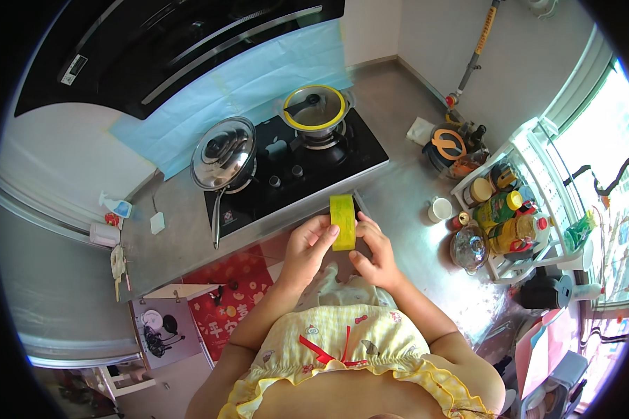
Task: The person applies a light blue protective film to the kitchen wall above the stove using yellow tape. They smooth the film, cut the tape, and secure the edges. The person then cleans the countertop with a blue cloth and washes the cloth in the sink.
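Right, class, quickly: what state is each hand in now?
Left hand: closed, holding the yellow-green roll.
Right hand: partly curled at the roll's right edge; whether it grips cannot be told.

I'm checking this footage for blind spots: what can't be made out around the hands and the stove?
All in the head view:
- Fingertips of the left hand: hidden behind the yellow-green tape roll.
- Whether the right hand grips it: its curled fingers hide the contact.
- What lies under the domed steel lid: covered by it.
- Food in the glass-lidded pot: too unclear through the glass.
- Top of the range hood: cut off by the upper edge.
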`<action>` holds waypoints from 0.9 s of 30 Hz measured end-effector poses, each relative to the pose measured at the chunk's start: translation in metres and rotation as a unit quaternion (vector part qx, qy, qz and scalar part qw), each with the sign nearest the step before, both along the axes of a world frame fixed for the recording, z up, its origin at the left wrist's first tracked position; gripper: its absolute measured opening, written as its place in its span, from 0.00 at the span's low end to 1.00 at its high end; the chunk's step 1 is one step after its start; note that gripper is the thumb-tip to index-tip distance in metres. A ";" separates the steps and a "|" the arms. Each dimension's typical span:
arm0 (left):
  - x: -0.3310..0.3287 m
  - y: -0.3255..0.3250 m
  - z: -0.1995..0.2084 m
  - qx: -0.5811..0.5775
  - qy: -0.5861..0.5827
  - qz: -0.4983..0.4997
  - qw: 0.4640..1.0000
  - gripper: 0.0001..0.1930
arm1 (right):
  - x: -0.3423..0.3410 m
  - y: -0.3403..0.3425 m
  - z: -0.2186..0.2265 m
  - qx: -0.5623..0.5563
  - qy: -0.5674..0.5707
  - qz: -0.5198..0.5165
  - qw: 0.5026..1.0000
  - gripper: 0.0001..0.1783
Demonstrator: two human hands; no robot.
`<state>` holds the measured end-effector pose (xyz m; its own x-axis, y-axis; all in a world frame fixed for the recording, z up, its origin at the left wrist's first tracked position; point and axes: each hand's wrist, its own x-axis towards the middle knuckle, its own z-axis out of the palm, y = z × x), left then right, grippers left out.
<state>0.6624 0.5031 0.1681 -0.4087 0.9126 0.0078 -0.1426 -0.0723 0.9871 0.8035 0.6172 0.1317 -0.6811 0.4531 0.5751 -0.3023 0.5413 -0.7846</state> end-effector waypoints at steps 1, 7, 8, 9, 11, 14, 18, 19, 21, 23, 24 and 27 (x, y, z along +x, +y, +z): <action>0.003 0.000 -0.001 0.003 -0.001 0.006 1.000 0.14 | 0.001 -0.001 0.000 -0.070 -0.004 0.015 0.997 0.11; 0.014 0.004 -0.008 0.024 0.015 0.028 0.999 0.14 | -0.001 -0.008 0.006 -0.317 -0.076 -0.007 0.945 0.14; 0.016 0.004 -0.007 0.029 0.022 0.031 0.999 0.14 | -0.003 -0.009 0.006 -0.302 -0.061 -0.014 0.951 0.14; 0.019 0.004 -0.006 0.034 0.028 0.034 0.998 0.14 | -0.005 -0.010 0.006 -0.286 -0.048 -0.019 0.957 0.14; 0.020 0.005 -0.007 0.031 0.035 0.039 0.998 0.14 | -0.004 -0.008 0.005 -0.249 -0.039 -0.032 0.967 0.13; 0.015 0.000 -0.012 0.005 0.021 0.042 0.999 0.14 | -0.002 -0.005 0.004 -0.193 -0.055 -0.048 0.978 0.12; 0.015 0.000 -0.021 -0.006 0.000 0.044 0.999 0.13 | 0.003 -0.006 0.012 -0.133 -0.077 -0.073 0.985 0.12; 0.017 0.002 -0.022 -0.003 0.006 0.040 0.999 0.12 | 0.004 -0.006 0.013 -0.119 -0.079 -0.084 0.986 0.12; 0.022 0.006 -0.020 0.007 0.029 0.022 0.999 0.14 | 0.006 -0.005 0.009 -0.095 -0.084 -0.094 0.987 0.11; 0.021 0.002 -0.028 0.009 0.018 0.020 1.000 0.14 | 0.008 -0.005 0.004 -0.081 -0.088 -0.099 0.988 0.11; 0.023 0.002 -0.032 0.012 0.036 0.031 0.999 0.13 | 0.009 -0.005 0.001 -0.082 -0.089 -0.097 0.988 0.11; 0.024 0.006 -0.040 -0.007 0.050 0.017 0.999 0.13 | 0.018 -0.002 -0.007 -0.105 -0.100 -0.090 0.985 0.14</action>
